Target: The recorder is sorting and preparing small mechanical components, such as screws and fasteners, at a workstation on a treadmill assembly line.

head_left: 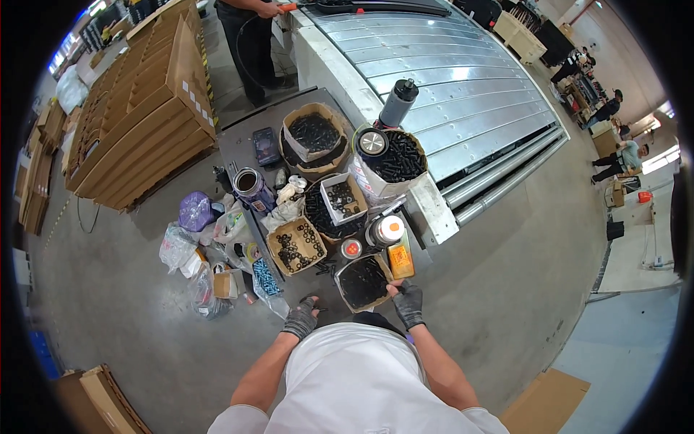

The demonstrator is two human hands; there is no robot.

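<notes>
Just in front of me stands a small open cardboard box [363, 282] full of thin black pieces, too small to name. My right hand [409, 304], in a grey fingerless glove, has its thumb and fingers closed at the right rim of this box. To the left of it, at the table's near edge, my left hand [302, 317] wears the same kind of glove. Its fingers are curled together, and what they hold is too small to tell. Beyond the hands sit an open box of black rings [296, 246] and an orange-yellow box [400, 260].
Large cartons of black bolts [396, 160], a white box of small parts [343, 199], a purple can [251, 188] and a phone [266, 147] crowd the table. A metal roller conveyor [455, 79] stands beyond. Stacked cardboard [141, 123] and another person [249, 43] are farther left.
</notes>
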